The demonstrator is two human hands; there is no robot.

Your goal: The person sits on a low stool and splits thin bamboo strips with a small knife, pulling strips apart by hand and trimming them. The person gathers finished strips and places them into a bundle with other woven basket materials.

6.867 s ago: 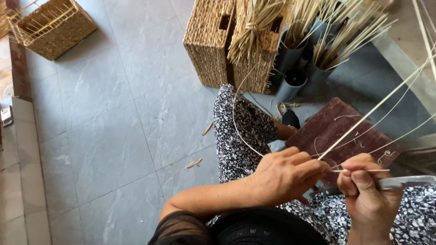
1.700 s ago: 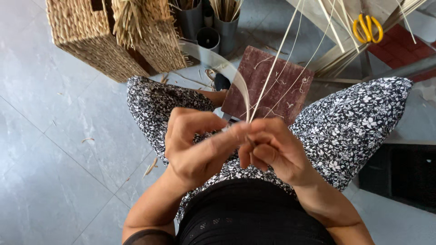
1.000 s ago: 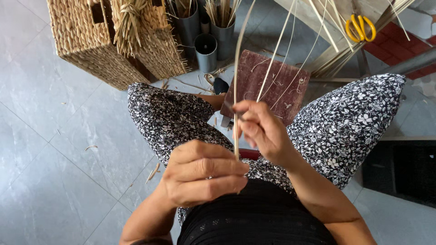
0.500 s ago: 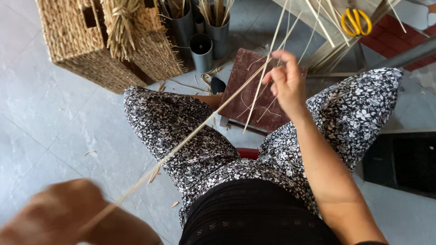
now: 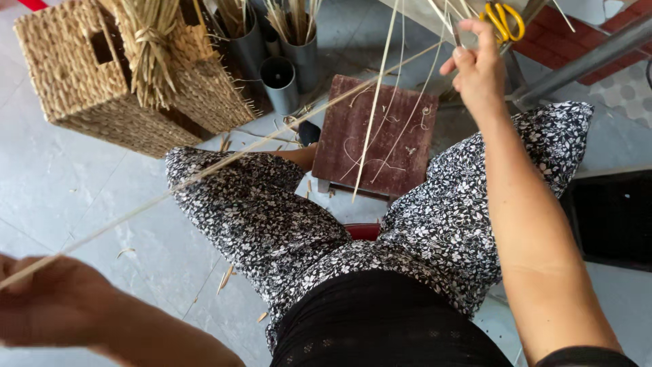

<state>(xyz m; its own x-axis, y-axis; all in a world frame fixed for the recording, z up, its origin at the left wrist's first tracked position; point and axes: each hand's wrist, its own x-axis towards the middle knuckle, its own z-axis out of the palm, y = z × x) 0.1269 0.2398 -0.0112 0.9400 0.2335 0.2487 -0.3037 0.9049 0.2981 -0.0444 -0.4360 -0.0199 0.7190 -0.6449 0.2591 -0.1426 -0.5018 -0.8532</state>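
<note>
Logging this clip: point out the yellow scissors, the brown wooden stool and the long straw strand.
yellow scissors (image 5: 503, 19), head view, handle loops.
brown wooden stool (image 5: 353, 146), head view, bare seat top.
long straw strand (image 5: 204, 172), head view, mid-length over the knee.

Grey tiled floor, woven baskets, dark wooden stool.

One head-worn camera looks steeply down, close over the lap toward the floor.
</note>
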